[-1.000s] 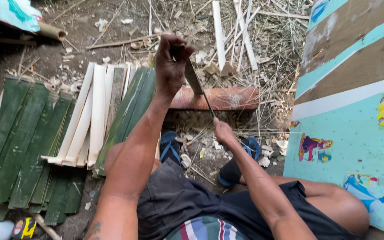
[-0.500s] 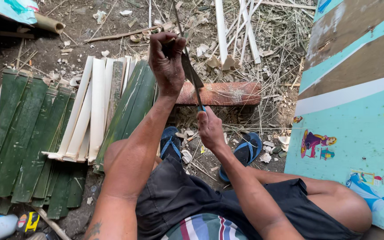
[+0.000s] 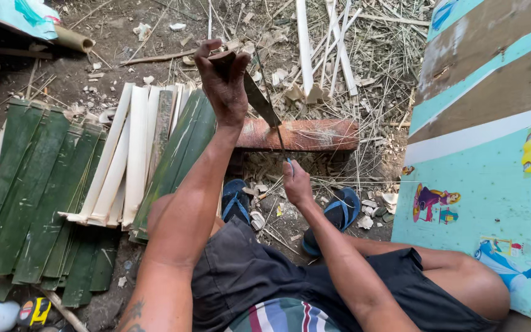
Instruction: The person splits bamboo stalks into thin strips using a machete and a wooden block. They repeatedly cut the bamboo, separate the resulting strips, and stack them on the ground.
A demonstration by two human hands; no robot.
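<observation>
Bamboo sliver [image 3: 281, 144] stands on the reddish log [image 3: 314, 134], right hand [image 3: 295, 183] pinching it upright as left hand [image 3: 225, 83], fisted round the knife [image 3: 258, 101], sets blade on it to split.

Dull grey metal blade [image 3: 261, 101] with worn wooden handle [image 3: 222, 59], rough reddish wooden block [image 3: 314, 134], smooth matt green and pale split bamboo slats [image 3: 62, 178], blue rubber sandals [image 3: 339, 215], dusty dirt ground [image 3: 124, 43]

The knife's handle [image 3: 224, 60] is hidden; the thin sliver [image 3: 282, 144] is hard to make out.
</observation>
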